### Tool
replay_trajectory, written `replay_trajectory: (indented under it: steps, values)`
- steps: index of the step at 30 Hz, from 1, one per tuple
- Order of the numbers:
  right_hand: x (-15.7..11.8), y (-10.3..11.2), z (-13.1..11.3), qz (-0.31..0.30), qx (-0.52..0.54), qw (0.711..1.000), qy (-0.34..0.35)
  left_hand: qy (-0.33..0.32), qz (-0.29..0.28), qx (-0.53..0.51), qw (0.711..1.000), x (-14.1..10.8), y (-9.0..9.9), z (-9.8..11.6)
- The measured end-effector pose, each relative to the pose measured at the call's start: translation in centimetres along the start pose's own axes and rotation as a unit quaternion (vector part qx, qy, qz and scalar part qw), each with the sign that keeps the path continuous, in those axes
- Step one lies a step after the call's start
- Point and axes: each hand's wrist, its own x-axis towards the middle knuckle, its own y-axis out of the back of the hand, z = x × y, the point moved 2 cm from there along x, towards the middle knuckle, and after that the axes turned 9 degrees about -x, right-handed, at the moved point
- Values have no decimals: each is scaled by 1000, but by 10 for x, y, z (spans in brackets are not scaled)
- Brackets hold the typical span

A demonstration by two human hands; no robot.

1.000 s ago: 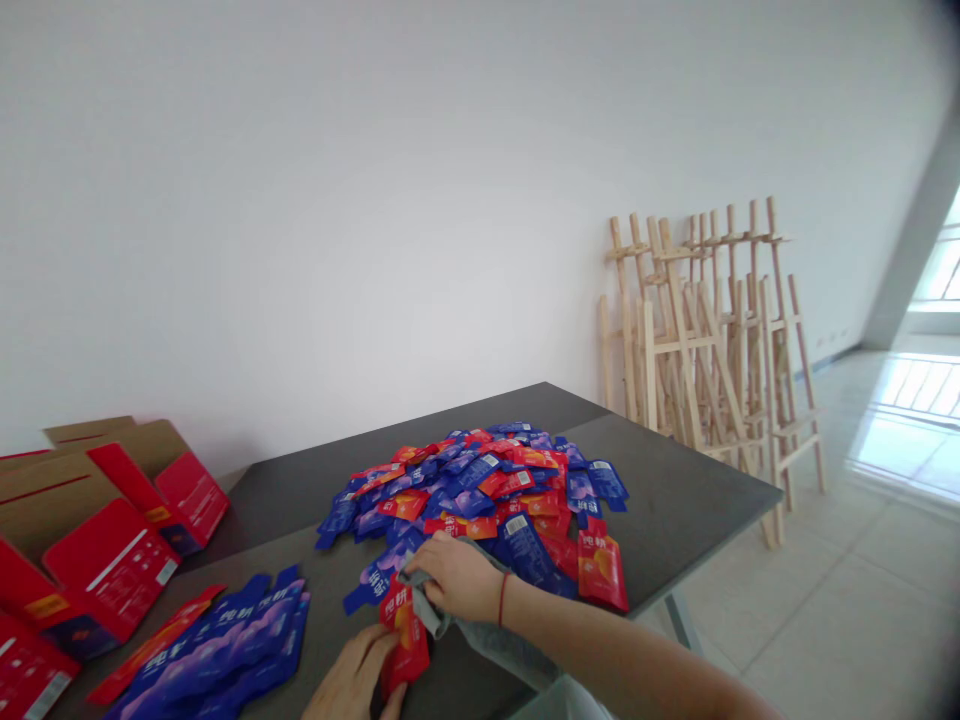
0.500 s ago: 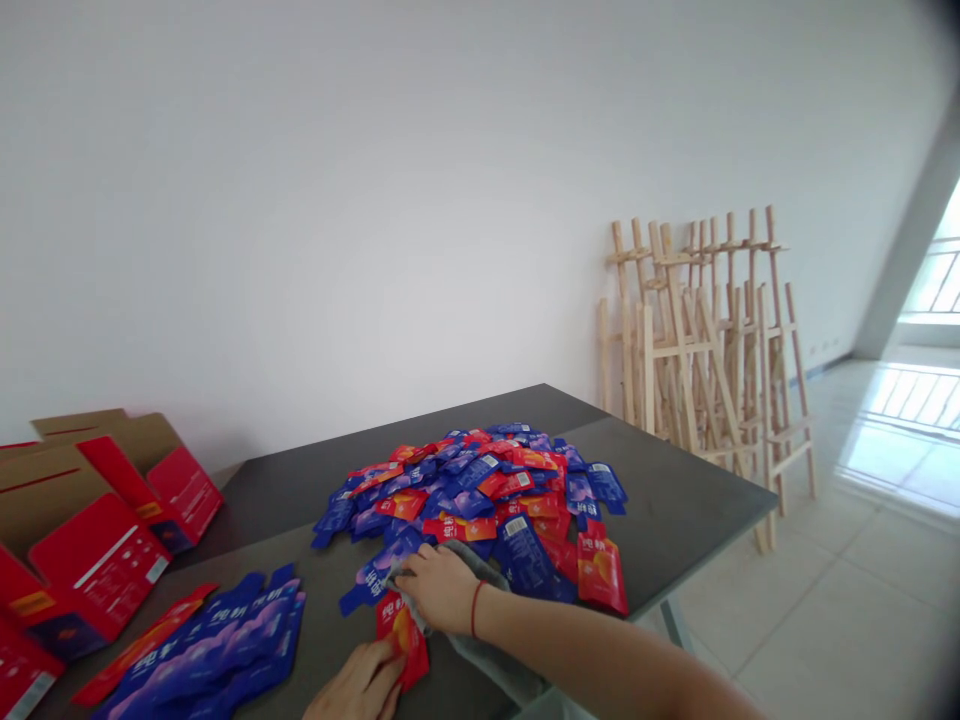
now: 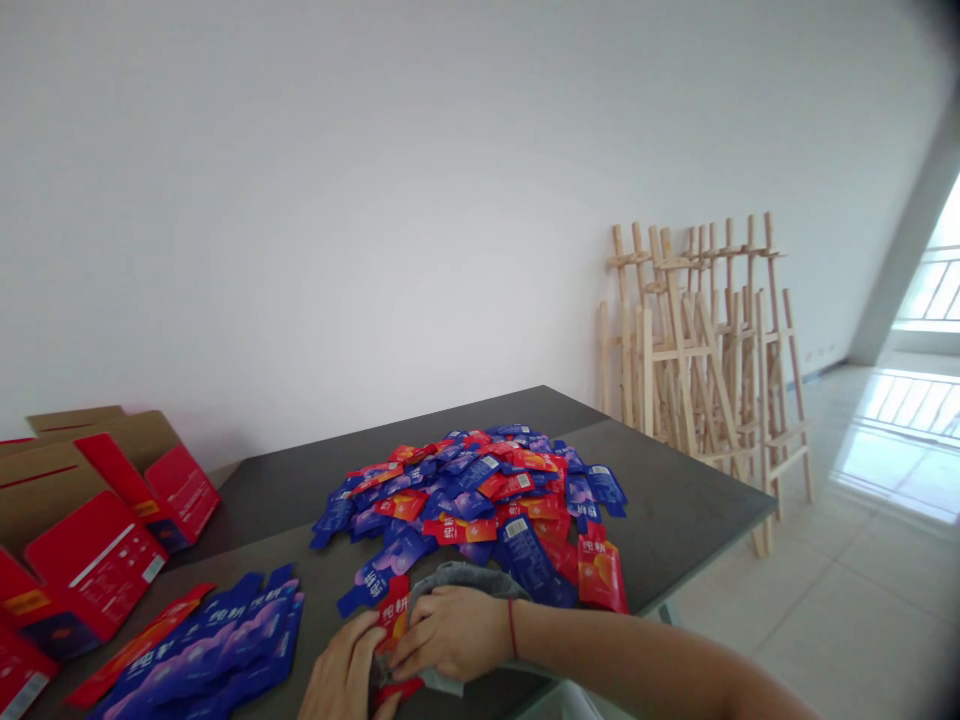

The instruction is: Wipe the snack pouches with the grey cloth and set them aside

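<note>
My right hand, with a red string at the wrist, is closed on a grey cloth and presses it onto a red pouch. Close beside it, my left hand grips the left edge of that pouch, which lies on the dark table. The lower part of the pouch is mostly hidden by the hands and cloth. A blue pouch lies just beyond my fingers, at the near edge of a heap of red and blue pouches.
Overlapping blue pouches lie at the left with a red pouch beside them. Open red cartons stand at the far left. The table's right edge borders a tiled floor, where wooden easels lean against the wall.
My right hand has moved toward me with the cloth, from the pouch's upper end to its lower part. My left hand has shifted slightly up along the pouch's edge.
</note>
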Motion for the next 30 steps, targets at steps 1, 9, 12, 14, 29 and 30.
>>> replay_trajectory:
  steps: [1,9,12,14,29,30]
  values:
    - [0,0,2,-15,16,1000,-11,6,-6,5,1000,0,0,0]
    - [11,0,16,-9,-102,983,-153,0,-23,-6,1000,2,-3,-1]
    - [11,-3,13,-6,-92,992,-88,6,-18,-6,1000,2,-5,-2]
    - [9,-4,8,2,-62,998,-11,9,-15,-6,1000,2,-5,-2]
    - [-39,33,15,-25,18,971,-239,73,-63,-70,993,-4,-9,-3]
    - [-37,35,16,-8,13,963,-268,81,-66,-83,991,-5,-10,-3]
